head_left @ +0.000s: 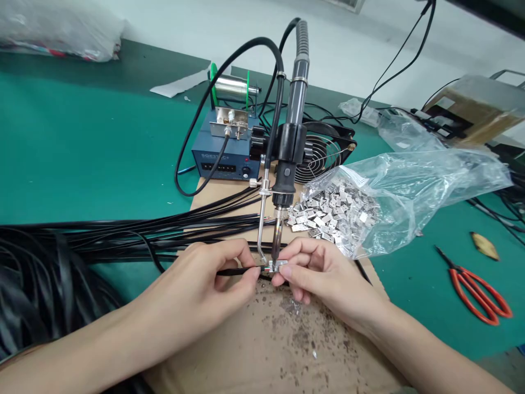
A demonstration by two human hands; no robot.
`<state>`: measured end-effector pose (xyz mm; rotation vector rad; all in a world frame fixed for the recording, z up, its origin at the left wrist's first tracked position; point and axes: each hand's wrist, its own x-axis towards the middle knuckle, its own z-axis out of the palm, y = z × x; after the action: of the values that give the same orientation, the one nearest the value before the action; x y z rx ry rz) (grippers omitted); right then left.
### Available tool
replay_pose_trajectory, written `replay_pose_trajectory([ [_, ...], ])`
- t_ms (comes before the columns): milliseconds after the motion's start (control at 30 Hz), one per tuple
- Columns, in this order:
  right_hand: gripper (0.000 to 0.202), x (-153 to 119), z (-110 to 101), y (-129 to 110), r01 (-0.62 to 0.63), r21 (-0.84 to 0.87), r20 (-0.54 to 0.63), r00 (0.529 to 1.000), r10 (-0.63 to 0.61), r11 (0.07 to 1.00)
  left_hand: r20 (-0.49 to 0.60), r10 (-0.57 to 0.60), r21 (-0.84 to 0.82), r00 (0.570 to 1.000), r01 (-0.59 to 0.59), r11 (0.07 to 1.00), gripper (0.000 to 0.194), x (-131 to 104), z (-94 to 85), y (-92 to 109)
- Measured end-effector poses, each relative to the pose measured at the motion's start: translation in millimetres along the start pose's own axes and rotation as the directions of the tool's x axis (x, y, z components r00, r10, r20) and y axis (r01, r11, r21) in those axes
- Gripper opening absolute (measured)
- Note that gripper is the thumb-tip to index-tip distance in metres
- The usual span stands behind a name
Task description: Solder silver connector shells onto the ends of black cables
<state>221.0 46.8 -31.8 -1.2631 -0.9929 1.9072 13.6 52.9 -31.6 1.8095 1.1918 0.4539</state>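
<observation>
My left hand (pixel 221 273) pinches a black cable (pixel 235 271) close to its stripped end, where small coloured wires show. Between the thumb and fingers of my right hand (pixel 314 268) is a small metal connector (pixel 279 265), held against those wire ends. Right above the joint, the tip of a soldering iron (pixel 287 164) points down, clamped upright in a stand. A thin metal feed tube (pixel 261 224) bends down beside the tip. Whether the tip touches the connector I cannot tell.
A blue solder feeder (pixel 223 150) carries a solder spool (pixel 232 87) behind my hands. To the right lie a plastic bag (pixel 414 191) of loose metal connectors (pixel 328 210) and red-handled scissors (pixel 476 290). Black cables (pixel 49 268) pile at left. Stained cardboard (pixel 262 339) covers the green bench. A fan (pixel 324 153) stands behind.
</observation>
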Motion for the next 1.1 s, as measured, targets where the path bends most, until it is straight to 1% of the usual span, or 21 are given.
replay_pose_trajectory([
  [433, 0.016, -1.1, -0.8, -0.4, 0.037, 0.106, 0.060, 0.997, -0.044, 0.994, -0.024, -0.021, -0.046, 0.999, 0.020, 0.999, 0.022, -1.7, 1.2, 6.0],
  [767, 0.023, 0.1, -0.5, -1.1, 0.041, 0.078, 0.021, 0.999, -0.042, 0.996, -0.006, -0.036, 0.007, 0.999, 0.036, 0.999, 0.021, -1.2, 0.8, 2.2],
  [1100, 0.012, -1.3, -3.2, 1.2, 0.054, 0.146, 0.099, 0.993, -0.069, 0.988, -0.014, -0.030, -0.010, 0.999, 0.030, 0.999, 0.023, -1.2, 1.7, 3.9],
])
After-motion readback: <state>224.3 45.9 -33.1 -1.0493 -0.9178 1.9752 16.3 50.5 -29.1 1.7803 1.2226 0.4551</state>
